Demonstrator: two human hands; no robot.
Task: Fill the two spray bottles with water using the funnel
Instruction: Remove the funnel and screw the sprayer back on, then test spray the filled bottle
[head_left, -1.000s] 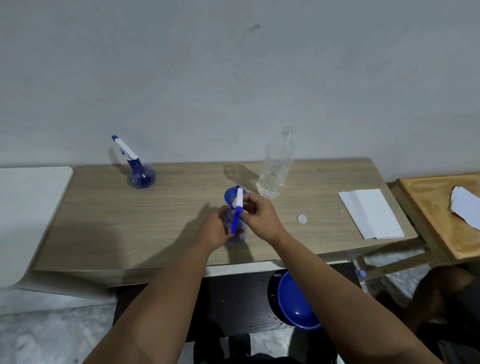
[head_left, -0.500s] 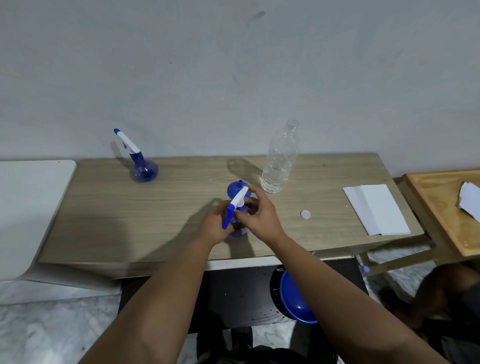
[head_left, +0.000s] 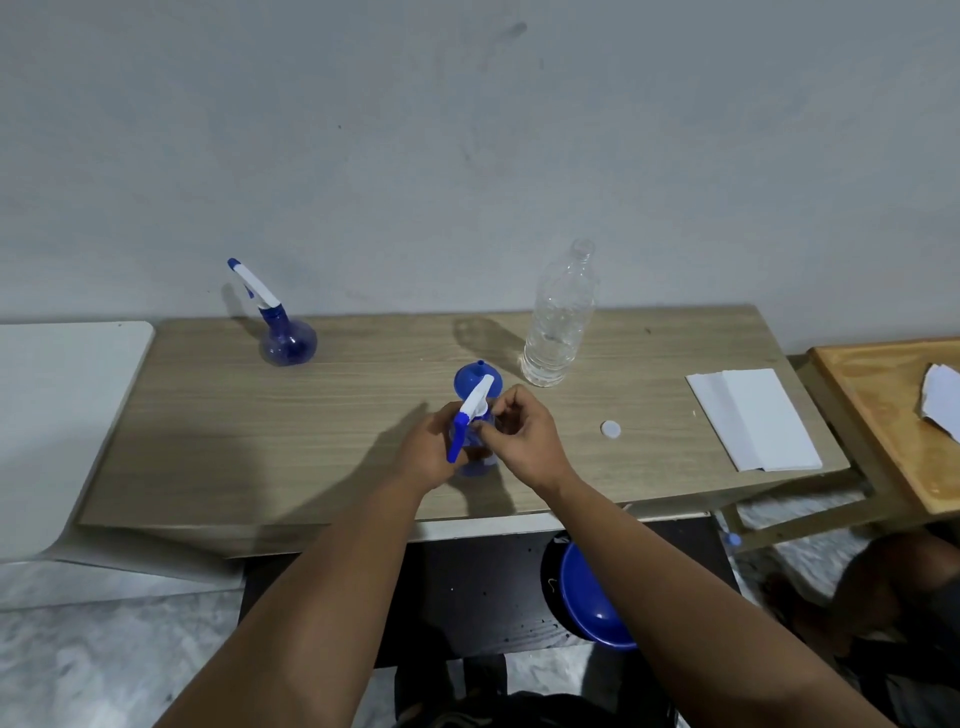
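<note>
A blue spray bottle (head_left: 474, 465) stands near the front middle of the wooden table (head_left: 260, 441). My left hand (head_left: 426, 452) grips its body from the left. My right hand (head_left: 519, 439) pinches the collar of its white and blue spray head (head_left: 470, 415), which tilts toward me. Just behind it lies the blue funnel (head_left: 470, 376). A second blue spray bottle (head_left: 288, 340), with its head on, stands at the back left. A clear plastic water bottle (head_left: 558, 322), uncapped and holding little water, stands at the back, right of the funnel.
A small white cap (head_left: 611, 429) lies on the table to the right of my hands. Folded white paper (head_left: 753, 418) lies near the right end. A white surface (head_left: 57, 415) adjoins on the left, an orange table (head_left: 883, 415) on the right. A blue bucket (head_left: 592, 597) sits under the table.
The spray head has turned in my right hand's fingers, its nozzle swinging down toward my left hand. My left hand has kept its grip on the bottle.
</note>
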